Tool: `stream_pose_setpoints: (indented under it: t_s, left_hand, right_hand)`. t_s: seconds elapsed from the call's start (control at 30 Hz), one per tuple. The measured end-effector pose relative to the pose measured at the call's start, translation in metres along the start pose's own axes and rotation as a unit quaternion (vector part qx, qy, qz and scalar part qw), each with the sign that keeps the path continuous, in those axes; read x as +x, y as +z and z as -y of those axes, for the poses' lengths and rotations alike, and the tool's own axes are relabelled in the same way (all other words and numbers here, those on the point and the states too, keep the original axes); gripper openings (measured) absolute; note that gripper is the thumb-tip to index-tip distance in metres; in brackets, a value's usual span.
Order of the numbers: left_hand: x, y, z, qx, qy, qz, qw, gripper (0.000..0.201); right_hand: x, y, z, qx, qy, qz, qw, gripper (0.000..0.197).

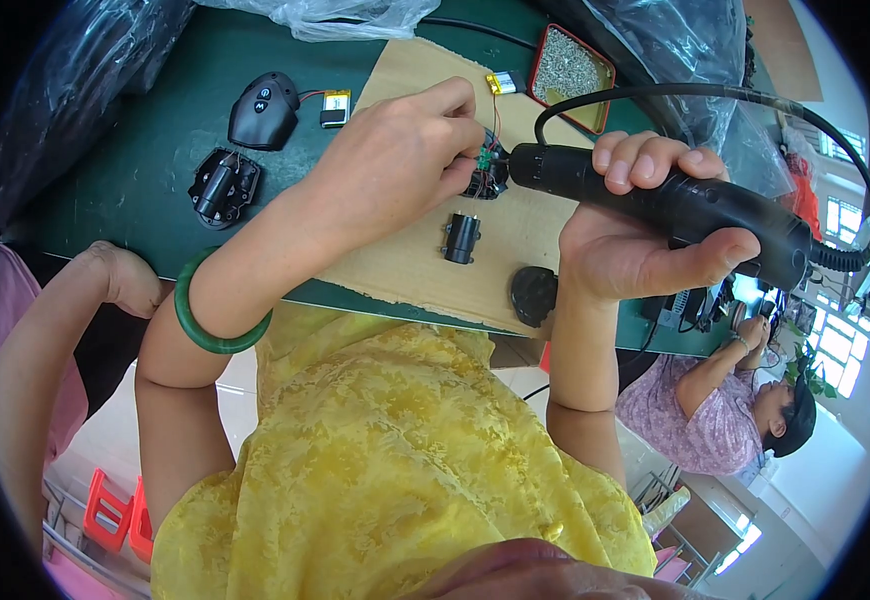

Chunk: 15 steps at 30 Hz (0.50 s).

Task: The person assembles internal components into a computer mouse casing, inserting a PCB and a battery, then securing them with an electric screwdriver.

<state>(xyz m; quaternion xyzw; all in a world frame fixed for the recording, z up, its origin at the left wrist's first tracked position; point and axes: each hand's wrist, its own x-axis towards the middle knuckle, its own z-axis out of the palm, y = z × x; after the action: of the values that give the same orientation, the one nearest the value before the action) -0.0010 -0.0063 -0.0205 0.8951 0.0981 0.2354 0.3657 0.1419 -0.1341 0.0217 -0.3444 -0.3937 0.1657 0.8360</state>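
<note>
My right hand point(645, 220) is wrapped round a black electric screwdriver point(595, 180), held level with its tip pointing left. That tip meets a small green circuit board point(484, 158) in an open black casing point(495, 182). My left hand point(405, 150) is closed in a pinch at the board's left side; whatever its fingertips grip is hidden. Thin wires lead from the casing up to a silver-and-yellow battery point(504, 83) and down toward a black cylindrical motor point(462, 238). All of these rest on a cardboard sheet point(395, 270).
A black shell point(264, 110) wired to another battery point(335, 108) lies left on the green table point(135, 190), above a second motor assembly point(224, 187). A red tray point(610, 72) of small metal screws stands at the back. A round black part point(533, 295) sits near the front edge. Co-workers sit on both sides.
</note>
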Motion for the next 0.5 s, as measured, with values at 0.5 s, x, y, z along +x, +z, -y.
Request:
stream_pose_setpoints:
  t_s: [0.5]
  left_hand:
    - [0.002,0.000,-0.001,-0.001,-0.006,0.005,1.000,0.010]
  right_hand:
    - [0.005,0.017,-0.005,-0.059,0.031,-0.045,0.997,0.069]
